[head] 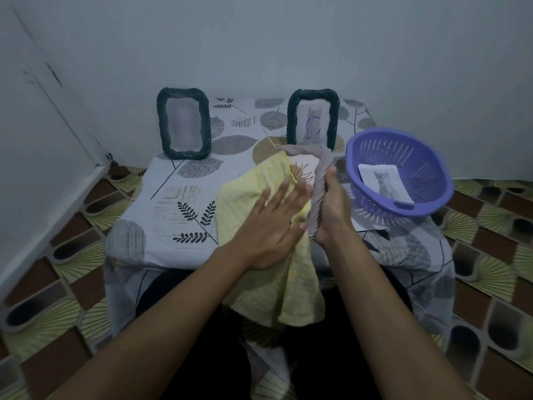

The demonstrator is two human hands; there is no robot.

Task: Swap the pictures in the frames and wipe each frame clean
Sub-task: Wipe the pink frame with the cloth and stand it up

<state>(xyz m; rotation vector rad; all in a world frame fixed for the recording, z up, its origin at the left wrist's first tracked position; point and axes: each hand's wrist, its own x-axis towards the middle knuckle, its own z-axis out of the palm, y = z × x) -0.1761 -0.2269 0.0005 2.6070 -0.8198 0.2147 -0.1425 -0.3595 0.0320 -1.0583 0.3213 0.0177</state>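
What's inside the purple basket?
A paper picture of a cat lies inside the purple plastic basket. The basket floor beneath the paper is covered, so anything under it cannot be seen.

Plain pale blue-grey walls [259, 39], dim light; brown-and-green fan-patterned floor [490, 255], leaf-print tablecloth [173, 203]

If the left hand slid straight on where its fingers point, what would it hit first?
Probably the grey frame, gripped at its rim by the right hand; the left hand lies flat on the yellow cloth just short.
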